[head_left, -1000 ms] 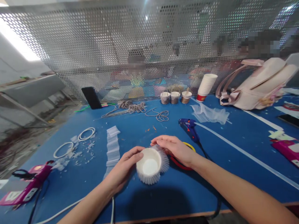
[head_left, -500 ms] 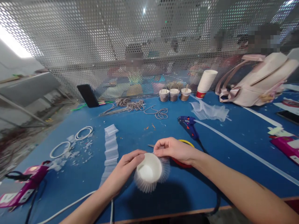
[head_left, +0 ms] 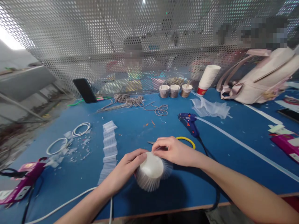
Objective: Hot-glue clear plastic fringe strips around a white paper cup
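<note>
A white paper cup (head_left: 152, 165) is held over the front of the table, its round pale end facing me. Pleated sheer ribbon (head_left: 149, 183) fans out around the cup like a skirt. My left hand (head_left: 133, 159) grips the cup's left side, thumb at the edge. On the far right edge, my right hand (head_left: 171, 151) pinches the ribbon, its fingertips partly hidden. Scissors (head_left: 192, 142) with a yellow handle lie partly under my right hand. Beyond them rests a blue glue gun (head_left: 189, 123). To the left lies a strip of pleated white fabric (head_left: 109, 146).
Grey cord (head_left: 128, 101), stuffed cups (head_left: 174, 91), stacked paper cups (head_left: 208, 79) and a backpack (head_left: 261, 82) stand along a perforated metal screen (head_left: 93, 40). White rings (head_left: 57, 146), scraps and a magenta power strip (head_left: 26, 179) lie left. A phone (head_left: 84, 90) leans at the back.
The cup has tilted, so its inside shows less and more of the pleated ribbon below it shows. Both hands keep their hold. The whole view has shifted slightly.
</note>
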